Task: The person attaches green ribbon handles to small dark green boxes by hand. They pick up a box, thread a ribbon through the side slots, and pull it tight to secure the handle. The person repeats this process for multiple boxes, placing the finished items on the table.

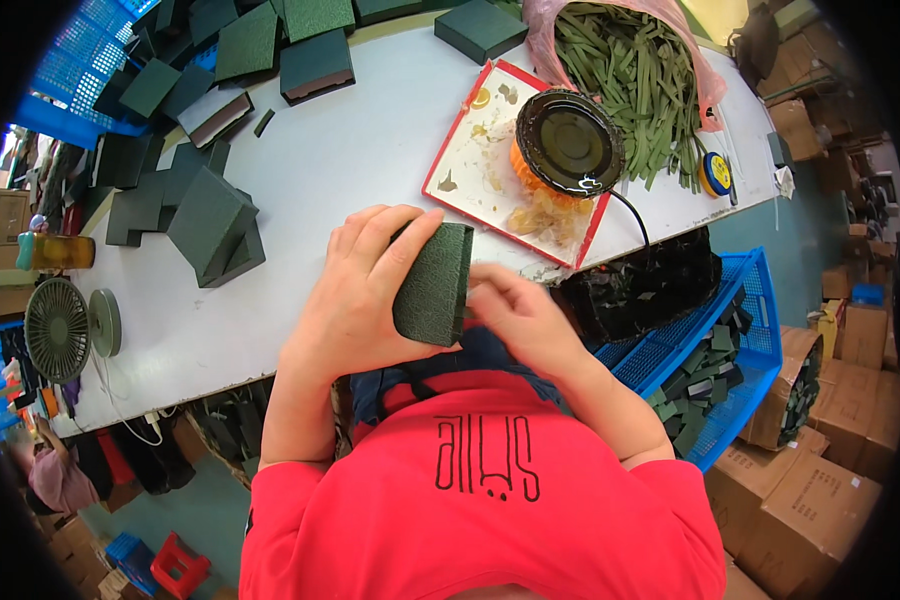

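Observation:
A small dark green textured box is tilted up in front of my chest. My left hand is wrapped round it, fingers over the top and thumb below. My right hand is at the box's right edge with its fingers curled together. Their tips are partly hidden and slightly blurred, so I cannot make out what they pinch. Beyond the box, a round black pot of dark glossy liquid sits on an orange base, on a red-rimmed white board smeared with amber residue.
Many green boxes are piled at the table's left and far side. A pink bag spills green strips at the far right. Nearby are a yellow-blue tape roll and a small fan. Blue crate stands at right.

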